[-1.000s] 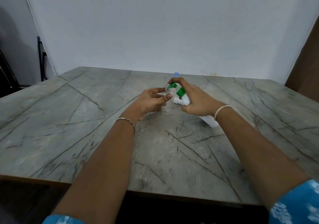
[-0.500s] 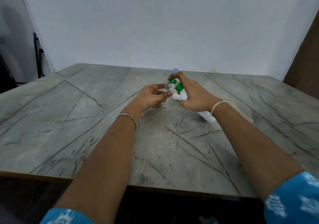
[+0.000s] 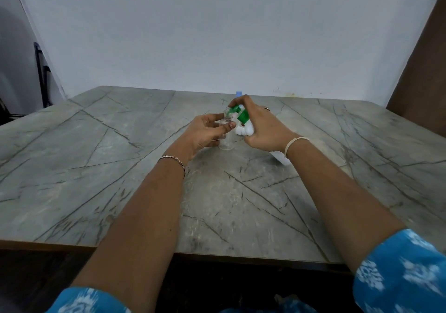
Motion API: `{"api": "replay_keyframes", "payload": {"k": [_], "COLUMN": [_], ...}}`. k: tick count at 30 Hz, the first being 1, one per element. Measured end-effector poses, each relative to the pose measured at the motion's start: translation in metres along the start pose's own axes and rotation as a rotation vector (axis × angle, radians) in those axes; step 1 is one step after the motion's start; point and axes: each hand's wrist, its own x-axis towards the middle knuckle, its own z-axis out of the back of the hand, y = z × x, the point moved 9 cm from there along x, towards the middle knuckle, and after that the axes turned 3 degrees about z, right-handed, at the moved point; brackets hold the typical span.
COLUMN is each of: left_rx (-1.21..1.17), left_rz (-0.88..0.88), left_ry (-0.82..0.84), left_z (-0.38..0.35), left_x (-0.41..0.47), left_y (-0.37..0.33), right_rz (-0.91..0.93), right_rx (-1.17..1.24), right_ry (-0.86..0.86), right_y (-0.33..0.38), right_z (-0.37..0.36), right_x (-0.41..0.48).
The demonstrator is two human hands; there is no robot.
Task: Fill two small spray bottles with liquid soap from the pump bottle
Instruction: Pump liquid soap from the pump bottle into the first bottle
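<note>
Grey veined bench (image 3: 96, 168) carries the clear spray bottle (image 3: 226, 141), upright, pinched by the left grip (image 3: 202, 135); the right grip (image 3: 264, 129) curls around the tilted white pump bottle (image 3: 246, 130), green nozzle at its mouth.

The right hand's (image 3: 263, 129) grip covered most of the pump bottle (image 3: 280, 157); only its green head, shoulder and base showed. Behind the pump bottle, just a blue cap (image 3: 239, 93) tip peeked out. The fill level of the clear bottle (image 3: 226, 142) beside it could not be told.
</note>
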Motion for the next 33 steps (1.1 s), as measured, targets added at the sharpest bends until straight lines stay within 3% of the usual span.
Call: {"api": "replay_keyframes", "payload": {"k": [6,16,23,33], "left_rx": [0.032,0.019,0.003,0.002], "left_rz": [-0.038,-0.019,-0.015,-0.002], "left_ry": [-0.005,-0.005,0.005,-0.001], "left_z": [-0.0006,-0.0010,-0.0021,-0.0005], "left_x": [-0.0021,-0.0009,-0.0027,-0.0001], "left_y": [-0.0037,-0.0021,-0.0019,0.0008], "right_rz": [-0.038,-0.049,-0.064,-0.070], "right_rx": [-0.144,-0.127,-0.262,-0.188], "right_ry": [0.005,-0.048,-0.035,-0.067], "right_y": [-0.0076,-0.0046,-0.0101,-0.0046], "right_z": [-0.0014,0.0025,-0.0009,0.0037], "right_x": [-0.0038,-0.0036,-0.0056,-0.0049]}}
